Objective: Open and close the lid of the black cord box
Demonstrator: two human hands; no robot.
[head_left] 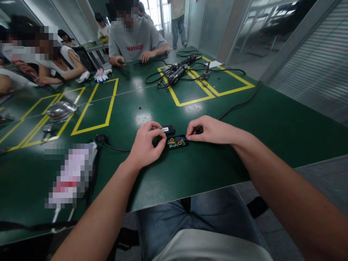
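A small open black case with a circuit board (177, 142) lies on the green table, showing coils and coloured parts. My left hand (149, 143) is at its left edge, thumb and fingers curled toward each other; whatever sits between them is too small to tell. On the other side, my right hand (208, 130) pinches at the right edge of the board, where the fingertips hide what they hold. Just behind the board lies a black cover with a white label (166, 129), close to my left fingertips. Black cables run from both sides toward the hands.
A pixelated pale packet (72, 174) and a round black plug (101, 139) lie left. A metal bowl-like part (62, 110) is farther left. Black tools with tangled cables (176, 72) lie at the back, among yellow tape outlines (110, 108). Other people sit across the table.
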